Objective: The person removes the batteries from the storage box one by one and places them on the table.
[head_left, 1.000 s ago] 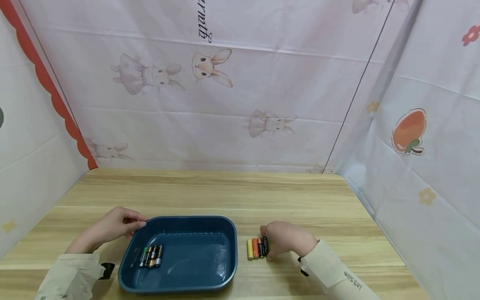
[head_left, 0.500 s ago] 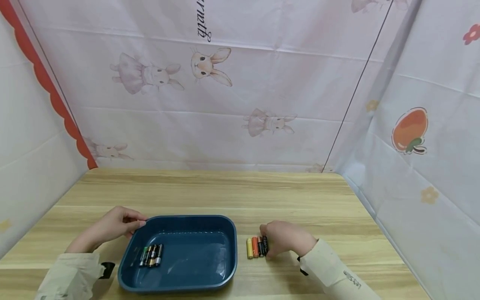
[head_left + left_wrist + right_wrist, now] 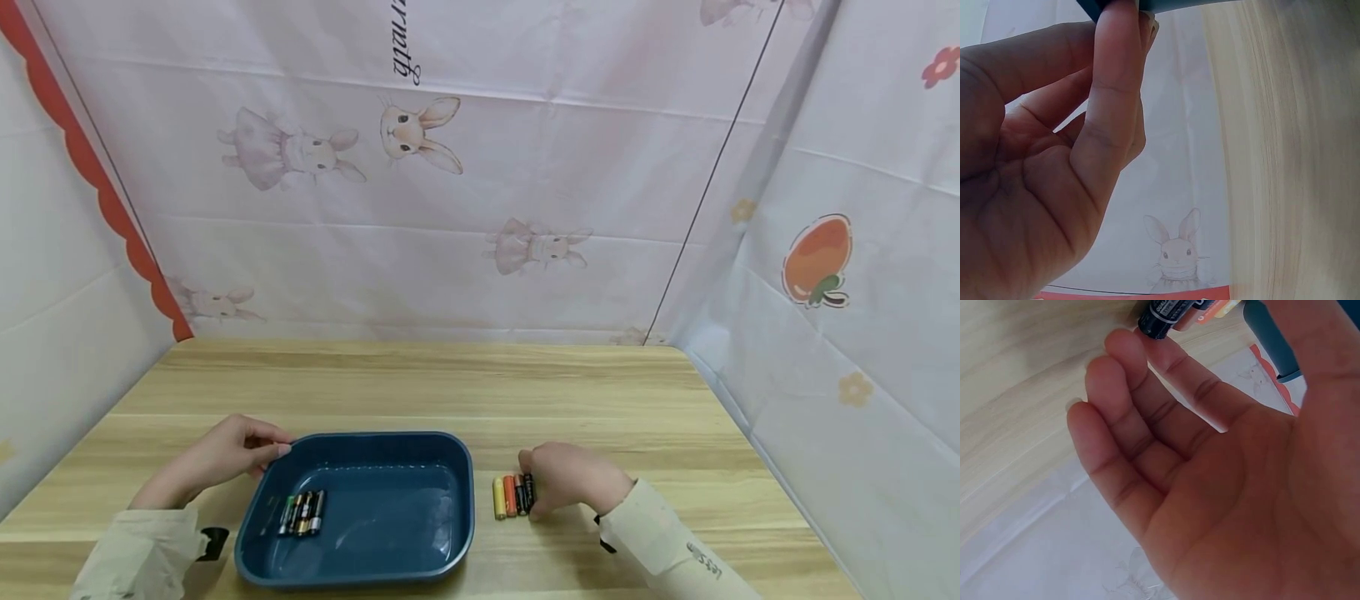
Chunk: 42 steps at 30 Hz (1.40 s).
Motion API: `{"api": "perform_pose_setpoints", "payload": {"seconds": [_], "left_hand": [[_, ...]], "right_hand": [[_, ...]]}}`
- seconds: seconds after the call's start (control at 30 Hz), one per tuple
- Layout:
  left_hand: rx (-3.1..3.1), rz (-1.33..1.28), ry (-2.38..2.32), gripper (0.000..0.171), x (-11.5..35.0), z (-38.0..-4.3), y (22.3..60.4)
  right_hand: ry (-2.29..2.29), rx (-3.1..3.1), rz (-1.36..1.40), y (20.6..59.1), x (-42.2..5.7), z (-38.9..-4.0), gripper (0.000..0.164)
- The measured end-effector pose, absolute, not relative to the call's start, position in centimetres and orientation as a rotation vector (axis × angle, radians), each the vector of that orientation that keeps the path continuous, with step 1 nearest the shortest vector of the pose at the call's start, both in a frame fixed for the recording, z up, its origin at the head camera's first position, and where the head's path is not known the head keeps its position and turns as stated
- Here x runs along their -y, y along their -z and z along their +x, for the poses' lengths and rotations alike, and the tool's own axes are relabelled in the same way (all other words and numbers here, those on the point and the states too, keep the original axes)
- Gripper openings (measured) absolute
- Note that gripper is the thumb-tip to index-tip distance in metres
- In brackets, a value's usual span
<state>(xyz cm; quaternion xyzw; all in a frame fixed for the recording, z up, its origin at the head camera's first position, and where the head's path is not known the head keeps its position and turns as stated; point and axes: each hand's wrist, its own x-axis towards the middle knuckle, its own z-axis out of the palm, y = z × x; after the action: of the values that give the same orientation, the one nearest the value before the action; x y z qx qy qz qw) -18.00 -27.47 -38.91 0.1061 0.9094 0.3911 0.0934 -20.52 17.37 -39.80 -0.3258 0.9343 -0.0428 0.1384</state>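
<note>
My left hand [image 3: 225,450] pinches the far left corner of a deep blue tray [image 3: 390,521] between thumb and fingers. In the left wrist view, the fingertips meet the tray's dark rim at the top edge. Inside the tray, several batteries [image 3: 303,512] lie side by side near its left wall. Right of the tray is a second row: a yellow battery [image 3: 499,500], an orange battery [image 3: 511,497], a dark battery [image 3: 521,497] and a black battery [image 3: 529,487]. My right hand [image 3: 573,475] holds the black one by its ends, the index fingertip against it in the right wrist view.
Everything rests on a light wood-grain table [image 3: 420,383]. White printed cloth [image 3: 480,192] with rabbits hangs behind the table's far edge, and more cloth [image 3: 862,350] closes off the right side. A narrow strip of table separates tray and battery row.
</note>
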Motion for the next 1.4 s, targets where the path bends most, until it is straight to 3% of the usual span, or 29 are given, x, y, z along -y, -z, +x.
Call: {"api": "perform_pose_setpoints", "payload": {"seconds": [0.97, 1.4], "left_hand": [[-2.690, 0.317, -1.169, 0.021, 27.4, -17.9, 38.8], [-2.693, 0.308, -1.171, 0.021, 27.3, -17.9, 38.8]], "right_hand": [[0.159, -2.730, -0.791, 39.4, -18.6, -20.2, 0.049], [0.172, -2.703, -0.981, 39.8, -18.9, -20.4, 0.040]]}}
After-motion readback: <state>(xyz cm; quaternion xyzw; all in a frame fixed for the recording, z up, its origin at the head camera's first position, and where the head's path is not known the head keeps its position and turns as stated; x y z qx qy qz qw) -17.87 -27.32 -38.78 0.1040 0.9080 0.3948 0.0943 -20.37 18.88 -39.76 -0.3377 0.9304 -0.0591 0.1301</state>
